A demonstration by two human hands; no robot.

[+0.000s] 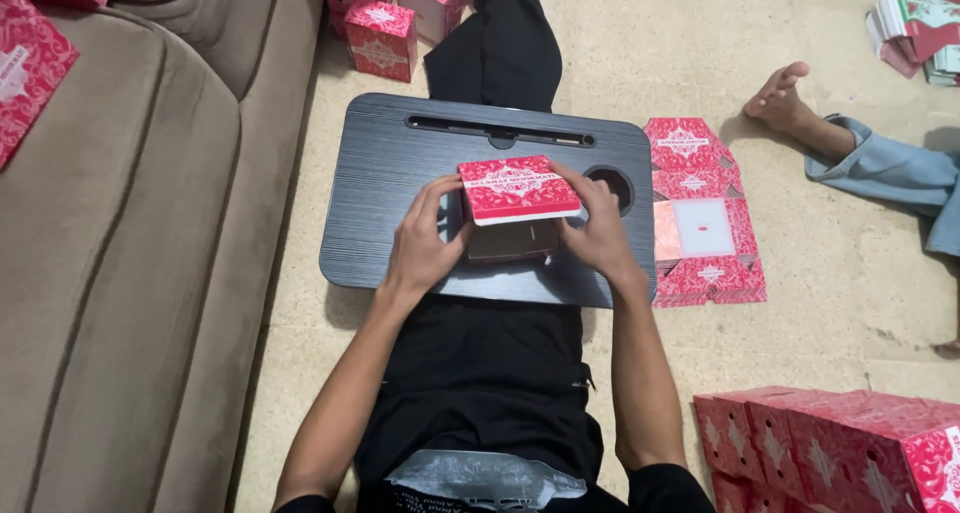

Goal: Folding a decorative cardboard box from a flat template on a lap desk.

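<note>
Head view: both hands [510, 238] grip a red box [518, 188], contents hidden.

top: black tee, short sleeves, grey-white print seen at chest | legs: black trousers worn | arms: bare below sleeves | hands: no gloves, rings or watch seen

Red-and-white patterned carton [518, 188] on black lap desk [400, 193], held between left hand [420, 248] and right hand [598, 235]. Flat unfolded carton blank [700, 213] on floor just right of desk. Folded red boxes [385, 23] beyond desk, more at lower right [840, 448]. Stack of flat blanks [915, 33] top right. Red boxes on sofa [30, 58].
</note>
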